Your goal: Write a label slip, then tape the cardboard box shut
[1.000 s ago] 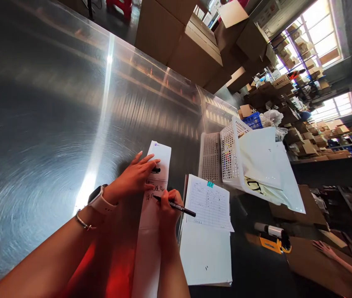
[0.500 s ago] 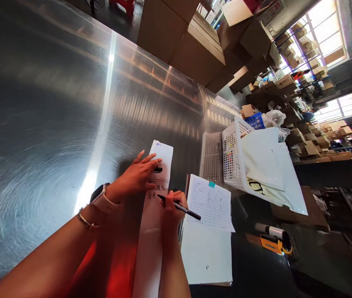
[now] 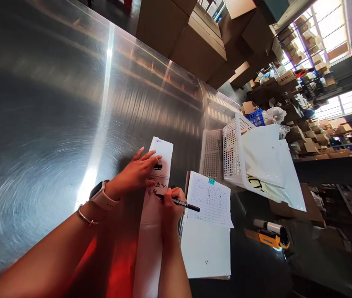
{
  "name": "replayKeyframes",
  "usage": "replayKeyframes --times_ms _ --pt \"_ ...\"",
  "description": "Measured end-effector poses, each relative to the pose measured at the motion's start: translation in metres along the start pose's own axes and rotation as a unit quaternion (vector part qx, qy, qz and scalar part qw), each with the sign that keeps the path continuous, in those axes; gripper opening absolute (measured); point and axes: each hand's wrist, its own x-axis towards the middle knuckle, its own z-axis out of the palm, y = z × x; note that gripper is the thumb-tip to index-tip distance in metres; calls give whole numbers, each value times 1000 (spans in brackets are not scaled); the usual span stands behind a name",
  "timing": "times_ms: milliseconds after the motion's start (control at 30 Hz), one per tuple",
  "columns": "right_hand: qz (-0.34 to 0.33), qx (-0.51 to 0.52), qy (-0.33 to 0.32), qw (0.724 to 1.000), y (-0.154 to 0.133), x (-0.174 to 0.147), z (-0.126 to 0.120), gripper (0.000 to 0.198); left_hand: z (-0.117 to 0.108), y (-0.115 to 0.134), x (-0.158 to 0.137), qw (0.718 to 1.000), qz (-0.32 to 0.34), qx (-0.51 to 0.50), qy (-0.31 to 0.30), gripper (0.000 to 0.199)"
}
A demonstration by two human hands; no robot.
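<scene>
black, slender marker pen with pale lettering on its barrel [image 3: 191,207] sits in your right grip [image 3: 172,202], fingers closed around it near the writing end, the tip at or just above the dark handwriting on a long, narrow white strip of what looks like creased paper [image 3: 150,215]. you can't tell from here whether the tip is touching. the strip lies lengthwise on the dark, shiny metal tabletop [image 3: 54,87], beside white sheets held by a teal binder clip [image 3: 212,181].

expect the pen to be light, stiff and smooth, so hold it low on the barrel, as you do, and let the back end ride free; a hard squeeze shouldn't be needed. the strip should be light and bendy, apt to skid on that slick metal and to buckle at its cross creases, so pin it flat above the writing. your left grip [image 3: 135,176] rests there with fingers spread; a small black piece [image 3: 157,167] shows under the fingertips, but you can't tell whether it is pinched. keep skin off the strokes, since fresh ink may smear.
</scene>
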Motion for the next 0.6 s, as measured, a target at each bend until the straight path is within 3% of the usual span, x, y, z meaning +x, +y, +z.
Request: replayKeyframes --times_ms 200,333,600 --pt "-18 -4 85 996 -8 -2 -1 41 -1 -1 1 1000 -1 -5 -6 66" --pt "23 10 67 997 -11 0 -1 42 0 -1 1 1000 -3 0 -6 72" --pt "25 -13 71 997 -10 1 -3 39 0 -1 0 1000 2 5 -5 72"
